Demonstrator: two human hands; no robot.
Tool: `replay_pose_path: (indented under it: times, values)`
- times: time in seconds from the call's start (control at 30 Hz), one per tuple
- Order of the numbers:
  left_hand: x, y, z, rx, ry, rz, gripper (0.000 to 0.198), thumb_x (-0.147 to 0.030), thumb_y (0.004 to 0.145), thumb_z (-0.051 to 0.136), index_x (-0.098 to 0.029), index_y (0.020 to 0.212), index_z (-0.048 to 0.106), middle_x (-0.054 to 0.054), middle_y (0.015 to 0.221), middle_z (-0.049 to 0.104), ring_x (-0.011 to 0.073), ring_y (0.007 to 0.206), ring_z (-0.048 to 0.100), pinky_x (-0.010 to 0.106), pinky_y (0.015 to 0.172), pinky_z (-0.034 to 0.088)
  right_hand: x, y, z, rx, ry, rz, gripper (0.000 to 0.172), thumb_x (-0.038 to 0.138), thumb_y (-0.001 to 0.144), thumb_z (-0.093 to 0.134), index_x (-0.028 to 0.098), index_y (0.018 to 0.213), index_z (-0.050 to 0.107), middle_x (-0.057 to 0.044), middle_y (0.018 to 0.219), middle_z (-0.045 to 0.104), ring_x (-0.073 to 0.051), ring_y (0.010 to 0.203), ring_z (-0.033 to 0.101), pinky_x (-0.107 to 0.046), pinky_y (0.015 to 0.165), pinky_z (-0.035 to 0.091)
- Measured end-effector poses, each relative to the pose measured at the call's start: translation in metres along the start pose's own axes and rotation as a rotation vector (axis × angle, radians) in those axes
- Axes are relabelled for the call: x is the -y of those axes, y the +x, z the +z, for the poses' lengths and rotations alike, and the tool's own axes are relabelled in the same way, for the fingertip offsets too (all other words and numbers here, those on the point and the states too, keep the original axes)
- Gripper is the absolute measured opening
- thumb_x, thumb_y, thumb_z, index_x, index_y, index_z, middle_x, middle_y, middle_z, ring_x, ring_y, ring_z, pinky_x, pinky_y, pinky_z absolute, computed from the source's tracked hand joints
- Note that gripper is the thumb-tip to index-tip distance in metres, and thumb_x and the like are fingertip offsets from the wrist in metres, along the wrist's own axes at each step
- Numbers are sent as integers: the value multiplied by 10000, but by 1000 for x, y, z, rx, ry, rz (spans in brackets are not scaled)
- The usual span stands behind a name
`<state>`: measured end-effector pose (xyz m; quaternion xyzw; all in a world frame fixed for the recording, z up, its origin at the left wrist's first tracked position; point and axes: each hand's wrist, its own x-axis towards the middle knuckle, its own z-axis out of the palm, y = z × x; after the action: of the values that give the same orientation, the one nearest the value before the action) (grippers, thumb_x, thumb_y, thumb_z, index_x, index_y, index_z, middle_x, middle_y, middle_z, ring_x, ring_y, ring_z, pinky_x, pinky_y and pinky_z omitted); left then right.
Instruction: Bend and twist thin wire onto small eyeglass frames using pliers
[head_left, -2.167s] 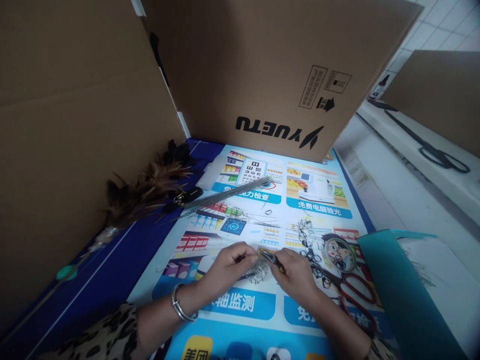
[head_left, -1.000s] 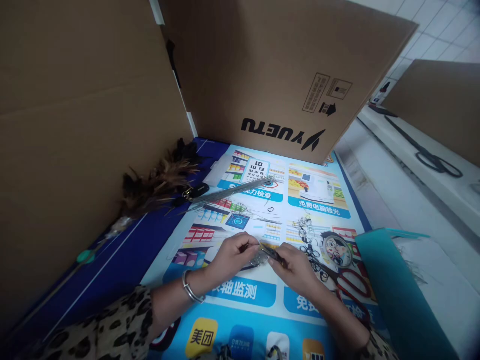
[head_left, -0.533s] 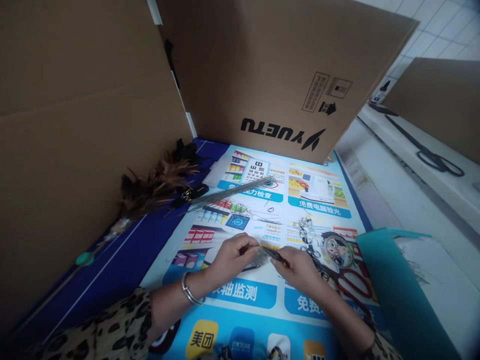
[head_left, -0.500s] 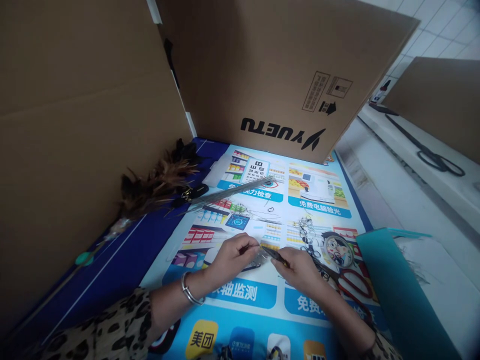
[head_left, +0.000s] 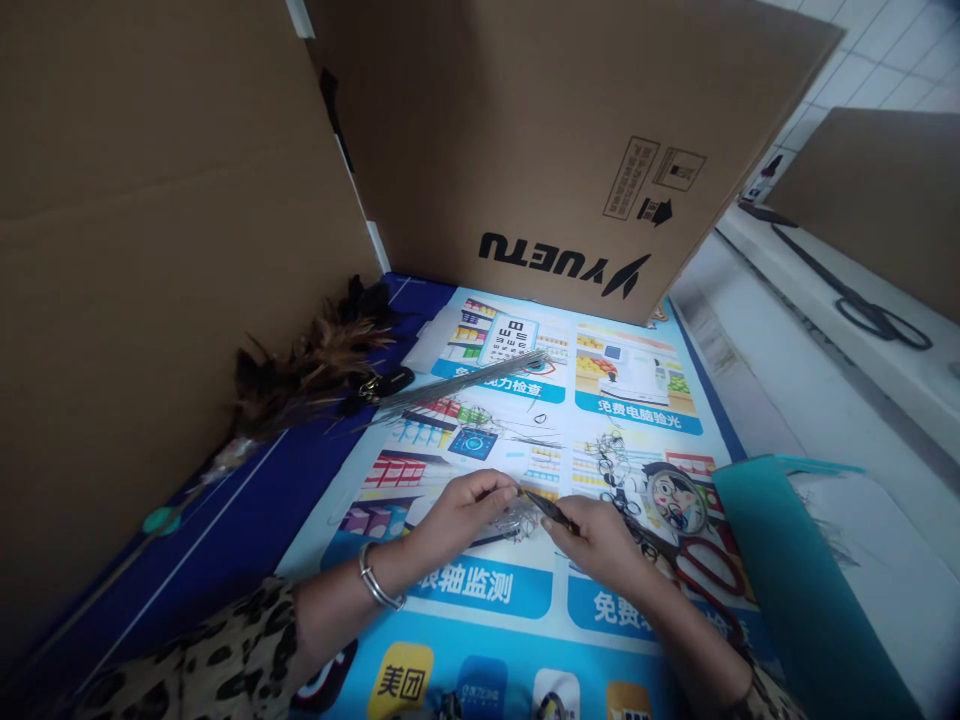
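Note:
My right hand (head_left: 596, 540) is closed round a pair of pliers (head_left: 545, 508) with dark jaws, which point left toward my other hand. The fingers of my left hand (head_left: 469, 510) are pinched together at the plier tips; what they hold is too small to make out. Below the fingertips lies a small clear plastic bag (head_left: 517, 522). Beyond my hands, a bundle of thin straight metal wires (head_left: 472, 378) lies slanted on the printed sheet (head_left: 480, 640). Loose bent wire pieces (head_left: 611, 465) are scattered right of centre.
Red-handled scissors (head_left: 709, 568) and a round tin with a cartoon face (head_left: 676, 500) lie at the right, beside a teal box (head_left: 795, 560). Brown feathers (head_left: 315, 355) lie at the left. Tall cardboard panels (head_left: 555, 130) stand behind. Black scissors (head_left: 862, 305) rest on a white ledge.
My hands stay nearly in place, with the plier tips still at my left fingertips. The view has shifted very slightly.

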<state>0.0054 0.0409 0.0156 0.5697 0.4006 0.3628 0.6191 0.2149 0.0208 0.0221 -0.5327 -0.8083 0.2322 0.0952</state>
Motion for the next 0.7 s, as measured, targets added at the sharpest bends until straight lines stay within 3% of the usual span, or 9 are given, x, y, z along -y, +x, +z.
replay_pose_path:
  times: [0.4,0.7]
  values:
    - [3,2,1,42,-145,-79,226,-354,792,537,-128,790,530,-38,585,433,72,516,372,186,494,302,0,1,0,11,-41,1,280,359,841,430,178,628,439,24,582,489,-87,525,447,-211,489,201]
    - [1,0,0,-13,-86,-76,240,-366,804,512,-135,743,517,-39,585,438,77,514,385,184,489,313,1,1,-5,38,-31,-10,276,376,823,457,180,629,459,22,603,504,-89,540,449,-206,494,206]
